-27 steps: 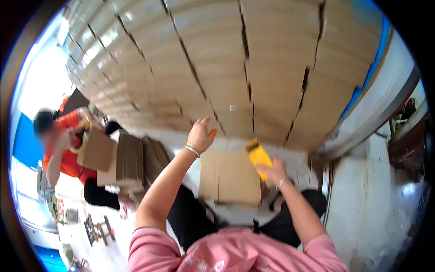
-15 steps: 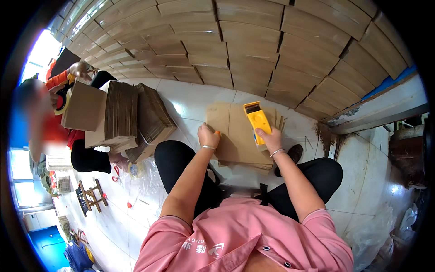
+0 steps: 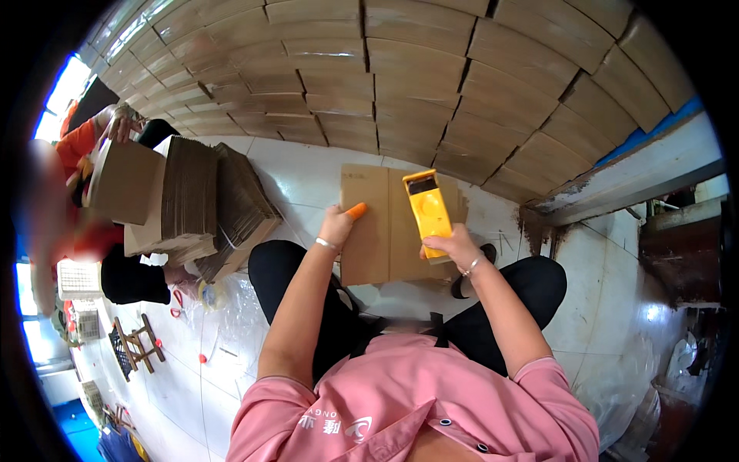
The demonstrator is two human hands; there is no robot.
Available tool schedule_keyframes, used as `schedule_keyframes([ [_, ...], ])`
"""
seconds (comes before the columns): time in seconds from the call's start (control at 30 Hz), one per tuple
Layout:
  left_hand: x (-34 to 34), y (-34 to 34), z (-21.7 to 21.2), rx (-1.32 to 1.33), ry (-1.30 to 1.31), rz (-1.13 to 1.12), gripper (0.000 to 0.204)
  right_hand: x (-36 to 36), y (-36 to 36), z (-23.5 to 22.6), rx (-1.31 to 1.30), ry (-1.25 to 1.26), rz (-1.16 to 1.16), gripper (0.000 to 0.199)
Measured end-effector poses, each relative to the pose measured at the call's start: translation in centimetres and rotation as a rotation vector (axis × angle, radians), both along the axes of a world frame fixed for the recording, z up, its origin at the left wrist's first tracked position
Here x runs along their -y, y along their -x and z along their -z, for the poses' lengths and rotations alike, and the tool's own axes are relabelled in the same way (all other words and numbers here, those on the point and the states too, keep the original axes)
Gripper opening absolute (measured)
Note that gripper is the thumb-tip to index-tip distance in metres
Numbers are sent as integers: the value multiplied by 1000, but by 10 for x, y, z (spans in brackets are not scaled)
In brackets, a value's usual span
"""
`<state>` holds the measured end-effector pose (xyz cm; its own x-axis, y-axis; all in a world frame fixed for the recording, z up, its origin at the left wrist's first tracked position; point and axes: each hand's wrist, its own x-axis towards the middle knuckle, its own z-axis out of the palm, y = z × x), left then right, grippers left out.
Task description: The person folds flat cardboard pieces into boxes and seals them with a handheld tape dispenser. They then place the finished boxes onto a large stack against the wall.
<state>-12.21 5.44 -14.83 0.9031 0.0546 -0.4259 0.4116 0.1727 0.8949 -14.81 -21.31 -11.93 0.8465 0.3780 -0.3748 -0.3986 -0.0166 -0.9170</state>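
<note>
A flat brown cardboard sheet [image 3: 366, 250] with a vertical crease lies or is held over the floor between my knees. My left hand [image 3: 336, 226] grips its left edge, with an orange cover on the thumb lying over the top face. My right hand [image 3: 456, 249] is closed around the near end of a yellow hand tool [image 3: 429, 214]. This tool is long and boxy, with a dark slot at its far end, and its exact kind is unclear. It is over the sheet's right part, hiding some of it. More cardboard edges show at the right.
Stacked brown cartons [image 3: 416, 85] form a wall ahead. At the left, a person [image 3: 85, 200] in orange handles cardboard beside upright bundles of flattened cartons [image 3: 188, 192]. Red scissors [image 3: 176, 304], a tape roll [image 3: 208, 296] and a small wooden stool [image 3: 138, 345] are on the floor.
My left hand has shifted left and up, now with its thumb over the sheet's edge. The yellow tool has moved slightly left and down. The person at the left has moved a hand onto the cardboard's top.
</note>
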Motion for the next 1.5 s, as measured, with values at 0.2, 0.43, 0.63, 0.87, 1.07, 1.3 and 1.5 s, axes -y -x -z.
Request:
schedule_keyframes([
  [0.2, 31, 77, -69, 798, -653, -168, 17, 32, 15, -60, 155, -173, 329, 23],
  [0.43, 74, 117, -17, 787, -940, 236, 45, 6, 8, -32, 43, 114, 470, 49],
  [0.63, 69, 126, -25, 685, -919, 511, 70, -5, 14, -35, 70, 86, 368, 50],
  [0.87, 33, 5, -72, 357, -109, 371, 72, -12, -6, -40, 130, 131, 251, 48],
  [1.07, 69, -77, -71, 543, -358, 490, 77, -38, -25, -41, 121, 212, 235, 44],
  [1.3, 40, -82, -74, 390, -181, 488, 84, -13, -37, -42, 245, 474, 178, 52],
  [1.5, -1, -71, -99, 446, -475, 450, 64, -39, -23, -93, 463, 1132, 92, 44],
])
